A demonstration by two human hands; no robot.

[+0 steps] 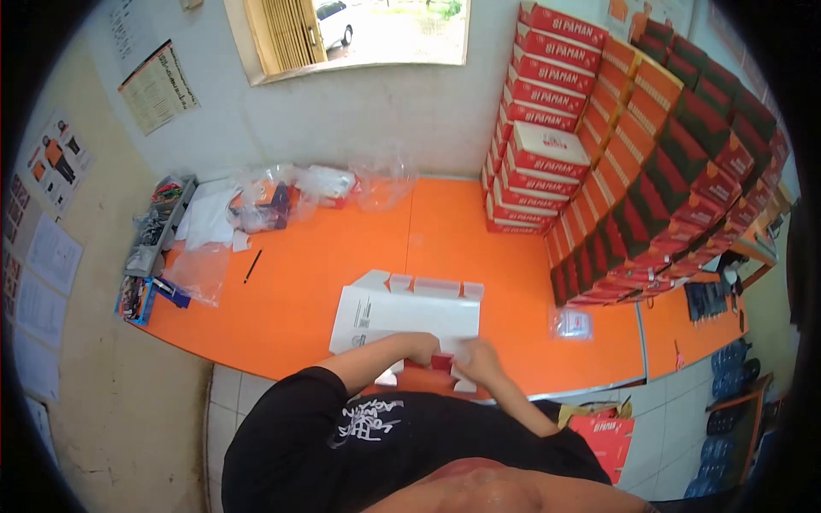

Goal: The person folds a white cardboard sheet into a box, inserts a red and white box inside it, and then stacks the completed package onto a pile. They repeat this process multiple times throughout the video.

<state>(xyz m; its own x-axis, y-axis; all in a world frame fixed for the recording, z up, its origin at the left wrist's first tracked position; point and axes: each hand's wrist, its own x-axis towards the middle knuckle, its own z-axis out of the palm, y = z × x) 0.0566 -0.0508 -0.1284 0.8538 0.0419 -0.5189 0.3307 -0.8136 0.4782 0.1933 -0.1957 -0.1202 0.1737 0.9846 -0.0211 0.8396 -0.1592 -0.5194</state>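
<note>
A flat white cardboard box blank (410, 309) with dark print at its left lies on the orange table, its slotted flaps along the far edge. Both of my hands are at its near edge, by a red panel (441, 362). My left hand (419, 348) has its fingers bent around the folded edge. Close on the right, my right hand (479, 361) is blurred, and its fingers cannot be made out. White flaps show below the hands, near the table's front edge.
Tall stacks of red and white boxes (547, 111) and dark red boxes (684, 197) stand at the right. Plastic bags (380, 181), a black pen (252, 266) and grey trays (158, 222) are at the left and back. A small plastic packet (573, 324) lies right of the blank.
</note>
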